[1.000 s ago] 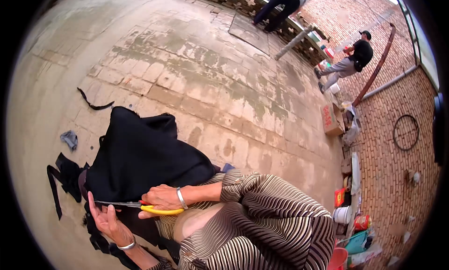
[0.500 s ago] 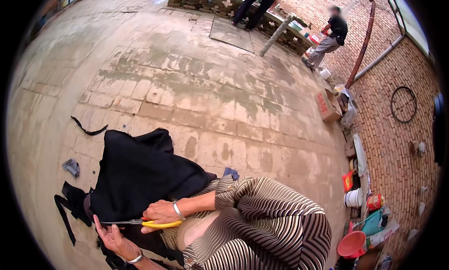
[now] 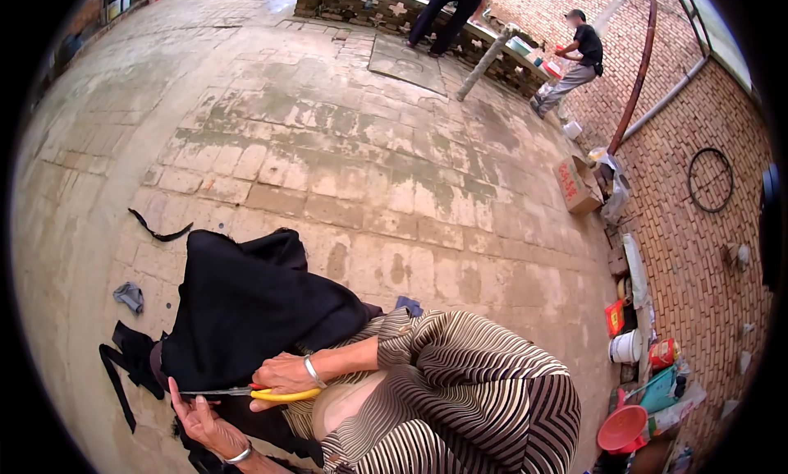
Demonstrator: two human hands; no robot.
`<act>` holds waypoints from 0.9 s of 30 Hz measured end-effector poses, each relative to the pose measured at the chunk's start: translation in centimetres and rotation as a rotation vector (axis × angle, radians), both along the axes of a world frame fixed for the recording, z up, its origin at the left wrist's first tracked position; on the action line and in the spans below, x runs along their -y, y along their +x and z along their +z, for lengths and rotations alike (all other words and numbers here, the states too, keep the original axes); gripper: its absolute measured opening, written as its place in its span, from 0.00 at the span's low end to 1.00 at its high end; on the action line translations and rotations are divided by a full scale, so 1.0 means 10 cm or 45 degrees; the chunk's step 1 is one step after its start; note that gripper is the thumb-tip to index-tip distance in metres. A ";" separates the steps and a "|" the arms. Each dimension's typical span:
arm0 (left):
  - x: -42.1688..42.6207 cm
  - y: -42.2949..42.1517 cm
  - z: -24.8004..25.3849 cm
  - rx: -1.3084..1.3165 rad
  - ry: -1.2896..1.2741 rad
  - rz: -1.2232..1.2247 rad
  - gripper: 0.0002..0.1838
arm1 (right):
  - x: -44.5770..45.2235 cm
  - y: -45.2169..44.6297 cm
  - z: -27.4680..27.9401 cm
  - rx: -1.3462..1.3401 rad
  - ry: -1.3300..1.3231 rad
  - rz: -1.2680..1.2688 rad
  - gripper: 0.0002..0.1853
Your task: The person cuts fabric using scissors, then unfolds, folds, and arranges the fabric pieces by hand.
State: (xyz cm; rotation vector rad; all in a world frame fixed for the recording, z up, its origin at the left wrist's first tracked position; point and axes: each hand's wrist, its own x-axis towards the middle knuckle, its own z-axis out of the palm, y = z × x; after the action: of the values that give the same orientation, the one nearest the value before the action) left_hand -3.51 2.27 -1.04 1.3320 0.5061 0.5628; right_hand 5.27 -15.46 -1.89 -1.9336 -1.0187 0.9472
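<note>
My right hand (image 3: pixel 281 373), with a silver bracelet on its wrist, is closed round the yellow and red handles of a pair of scissors (image 3: pixel 287 396). The thin blades point left along the lower edge of a large black cloth (image 3: pixel 246 302) spread over my lap. At the blade tips is my left hand (image 3: pixel 205 425), also with a bracelet. Its index finger sticks out past the tips, while the thumb and other fingers pinch dark cloth; the exact grip is partly hidden. Striped clothing (image 3: pixel 468 375) covers my legs.
On the paved ground lie black strips (image 3: pixel 160 228) and a grey scrap (image 3: pixel 129 297). To the right are a cardboard box (image 3: pixel 579 187), a white bucket (image 3: pixel 625 346) and a red basin (image 3: pixel 622 429) along the brick wall. Two people (image 3: pixel 579 59) (image 3: pixel 447 10) are at the back.
Both hands and the scissors stay almost in place. The view has shifted slightly. The person at the back right has raised their head and moved their arms.
</note>
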 end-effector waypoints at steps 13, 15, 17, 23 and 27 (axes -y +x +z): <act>0.01 -0.02 0.02 -0.001 0.014 0.029 0.29 | -0.01 -0.02 0.02 0.030 -0.005 0.006 0.37; 0.01 -0.02 0.02 0.002 0.010 0.038 0.29 | 0.00 -0.02 0.04 0.024 -0.014 0.012 0.37; -0.02 -0.04 -0.02 0.004 0.006 0.008 0.29 | -0.01 -0.02 0.04 0.020 -0.024 0.020 0.37; -0.05 -0.05 -0.06 0.005 0.008 0.006 0.29 | -0.01 -0.02 0.01 0.022 -0.021 0.021 0.38; -0.03 -0.05 -0.02 0.001 0.016 0.005 0.29 | -0.01 -0.01 -0.01 0.014 -0.016 0.021 0.37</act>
State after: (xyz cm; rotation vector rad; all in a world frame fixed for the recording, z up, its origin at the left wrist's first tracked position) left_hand -3.98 2.55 -1.25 1.3426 0.5056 0.5706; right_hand 5.12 -15.36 -1.98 -1.9456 -1.0385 0.9555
